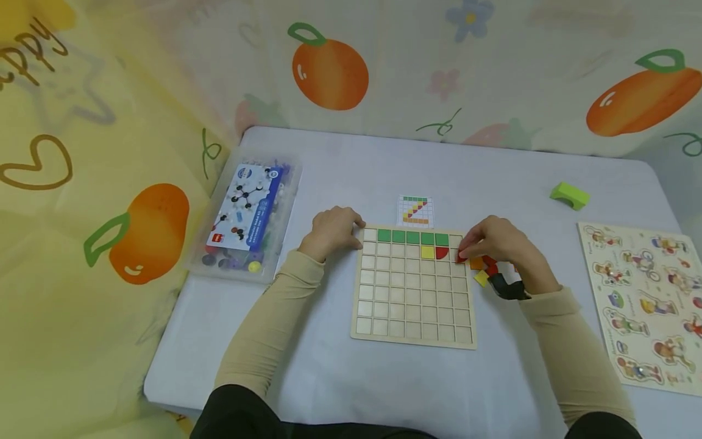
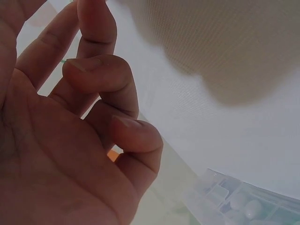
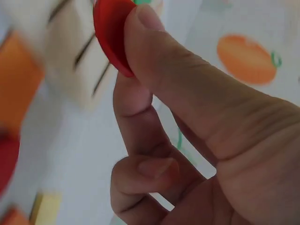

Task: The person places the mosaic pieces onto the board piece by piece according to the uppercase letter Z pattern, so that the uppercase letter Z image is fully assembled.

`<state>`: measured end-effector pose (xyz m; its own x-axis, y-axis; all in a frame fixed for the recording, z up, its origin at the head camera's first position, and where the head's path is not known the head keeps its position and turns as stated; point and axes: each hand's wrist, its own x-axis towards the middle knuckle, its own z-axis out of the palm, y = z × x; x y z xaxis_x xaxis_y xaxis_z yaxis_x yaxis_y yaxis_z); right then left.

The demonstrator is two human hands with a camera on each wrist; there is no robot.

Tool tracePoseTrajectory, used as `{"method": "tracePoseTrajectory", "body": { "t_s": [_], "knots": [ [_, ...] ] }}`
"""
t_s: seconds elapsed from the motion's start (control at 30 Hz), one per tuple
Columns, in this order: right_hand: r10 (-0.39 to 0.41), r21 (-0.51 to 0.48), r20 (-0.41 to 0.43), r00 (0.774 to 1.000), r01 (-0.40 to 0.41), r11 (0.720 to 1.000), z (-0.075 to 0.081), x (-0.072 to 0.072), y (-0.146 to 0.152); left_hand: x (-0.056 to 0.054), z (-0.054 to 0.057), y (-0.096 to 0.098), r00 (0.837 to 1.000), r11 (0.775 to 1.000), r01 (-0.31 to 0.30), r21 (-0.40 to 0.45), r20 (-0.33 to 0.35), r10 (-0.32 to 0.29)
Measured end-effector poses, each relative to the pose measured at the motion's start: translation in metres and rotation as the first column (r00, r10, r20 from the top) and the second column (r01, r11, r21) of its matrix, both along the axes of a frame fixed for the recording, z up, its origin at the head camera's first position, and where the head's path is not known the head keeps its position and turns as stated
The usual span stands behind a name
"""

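A wooden grid board (image 1: 412,292) lies on the white table. Green squares (image 1: 412,238) fill much of its top row, with a yellow square (image 1: 427,252) and a red quarter-circle piece (image 1: 441,252) below. My left hand (image 1: 336,231) holds the board's upper left corner between thumb and index finger; its other fingers (image 2: 101,77) curl loosely in the left wrist view. Over the board's upper right edge, my right hand (image 1: 496,244) pinches another red curved-edge piece (image 3: 110,33) between thumb and index finger. Loose orange (image 1: 476,263), yellow and red pieces lie beneath that hand.
A pattern card (image 1: 415,211) lies just beyond the board. To the left is a clear plastic case (image 1: 287,201) with a molecule picture on its label. At the right are a green arch block (image 1: 570,195) and a wooden picture puzzle (image 1: 595,286).
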<state>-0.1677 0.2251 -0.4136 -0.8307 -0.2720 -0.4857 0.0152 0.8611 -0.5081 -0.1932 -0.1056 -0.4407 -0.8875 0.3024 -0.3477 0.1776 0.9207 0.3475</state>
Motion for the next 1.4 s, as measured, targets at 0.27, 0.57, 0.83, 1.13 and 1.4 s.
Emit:
{"method": "tracePoseTrajectory", "body": {
  "t_s": [0.27,0.57,0.83,1.13,1.4],
  "knots": [
    [0.125,-0.028,-0.065,0.99,-0.127,0.992,-0.013,0.004,-0.04,0.0,0.001,0.001,1.0,1.0,-0.002,-0.006,-0.001,0.002],
    [0.111,0.059,-0.121,0.986,-0.105,0.993,-0.026,0.012,-0.057,-0.001,0.001,0.003,1.0,1.0,0.005,0.005,-0.005,-0.005],
    [0.076,0.152,-0.159,0.984,-0.051,0.987,-0.028,0.019,-0.06,-0.002,0.001,0.002,1.0,1.0,0.002,-0.005,0.004,-0.002],
    [-0.039,0.122,-0.244,0.969,0.071,0.99,-0.018,0.007,-0.018,0.002,-0.002,0.003,1.0,1.0,0.0,-0.001,0.022,0.0],
    [-0.132,0.282,-0.186,0.974,0.182,0.942,-0.018,-0.011,0.04,0.001,0.0,0.001,1.0,1.0,-0.005,-0.007,0.001,0.005]
  ]
}}
